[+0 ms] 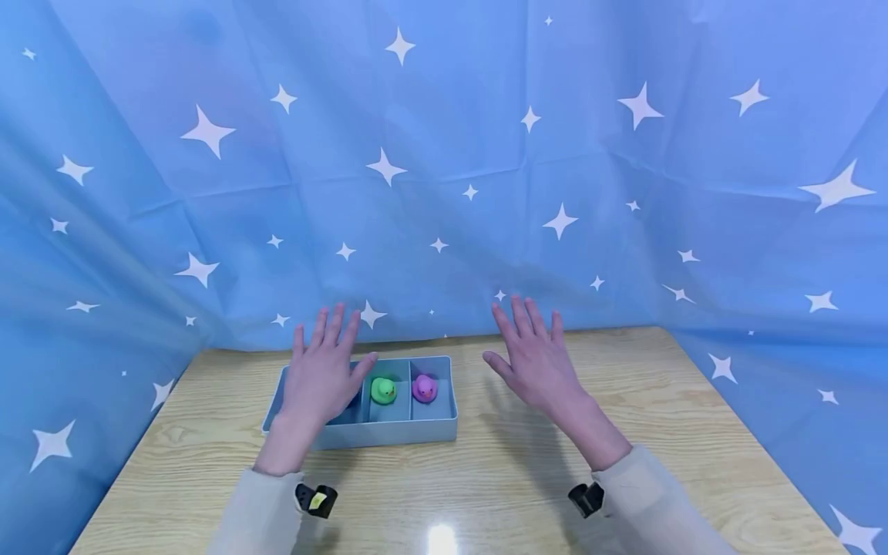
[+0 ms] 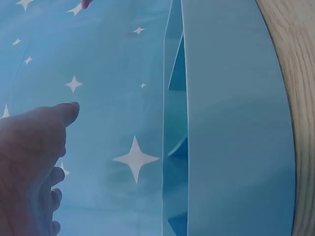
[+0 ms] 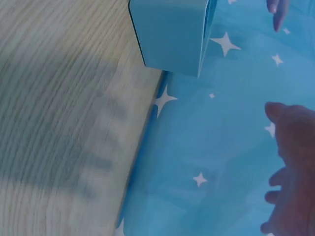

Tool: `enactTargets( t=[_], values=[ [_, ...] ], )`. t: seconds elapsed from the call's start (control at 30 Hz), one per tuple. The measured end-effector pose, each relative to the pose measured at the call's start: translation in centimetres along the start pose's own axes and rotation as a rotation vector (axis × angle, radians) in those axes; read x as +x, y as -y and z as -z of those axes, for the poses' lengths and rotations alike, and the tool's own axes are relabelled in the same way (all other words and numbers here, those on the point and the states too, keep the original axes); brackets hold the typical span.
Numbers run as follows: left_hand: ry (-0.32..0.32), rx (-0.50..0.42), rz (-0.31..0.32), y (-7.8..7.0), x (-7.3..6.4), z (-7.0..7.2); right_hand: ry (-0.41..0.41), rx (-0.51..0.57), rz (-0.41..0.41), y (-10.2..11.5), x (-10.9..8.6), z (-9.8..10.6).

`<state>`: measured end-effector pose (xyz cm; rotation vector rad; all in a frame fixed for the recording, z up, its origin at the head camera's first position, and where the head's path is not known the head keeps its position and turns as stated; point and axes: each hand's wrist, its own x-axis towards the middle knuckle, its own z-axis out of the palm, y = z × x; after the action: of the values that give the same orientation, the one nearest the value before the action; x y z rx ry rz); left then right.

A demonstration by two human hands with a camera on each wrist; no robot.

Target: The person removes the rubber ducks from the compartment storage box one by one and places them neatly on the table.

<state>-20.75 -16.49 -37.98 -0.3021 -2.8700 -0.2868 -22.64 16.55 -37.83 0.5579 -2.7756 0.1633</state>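
Tray [image 1: 388, 435] holds a green duck [image 1: 383, 391] and purple duck [image 1: 425, 389], seemingly placed; what's left is unclear behind your left hand [image 1: 321, 380], spread and empty like your right hand [image 1: 539, 370]

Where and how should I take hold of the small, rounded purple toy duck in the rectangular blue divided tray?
From above, I'd probably pinch the purple duck by its rounded body, across its near and far sides: its compartment in the blue tray is open on top, and the divider stands close on its left.
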Motion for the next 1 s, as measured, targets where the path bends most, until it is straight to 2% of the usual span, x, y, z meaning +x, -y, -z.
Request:
enactTargets(
  t=[0.17,0.23,0.37,0.5,0.73,0.87,1.0],
  values=[
    [-0.029,-0.071,0.013,1.6,-1.4,0.5,-0.050,0.086,0.031,0.4,0.1,-0.3],
    [-0.039,-0.093,0.023,2.4,-2.1,0.6,-0.070,0.162,0.059,0.6,0.2,-0.5],
    [-0.051,-0.146,0.032,4.1,-3.5,0.6,-0.058,0.341,0.082,1.0,0.1,-1.0],
    [-0.038,-0.242,0.038,5.6,-5.0,0.2,-0.045,0.484,0.090,1.5,0.2,-1.6],
    [-0.103,-0.278,0.111,8.3,-7.2,-1.6,-0.071,0.643,0.163,2.7,1.0,-2.8],
    [-0.046,-0.464,0.186,9.1,-7.9,-2.4,-0.010,0.718,0.173,3.4,1.7,-3.5],
    [0.008,-0.680,0.229,9.7,-8.1,-3.4,0.081,0.721,0.151,4.1,2.3,-4.2]
  ],
)
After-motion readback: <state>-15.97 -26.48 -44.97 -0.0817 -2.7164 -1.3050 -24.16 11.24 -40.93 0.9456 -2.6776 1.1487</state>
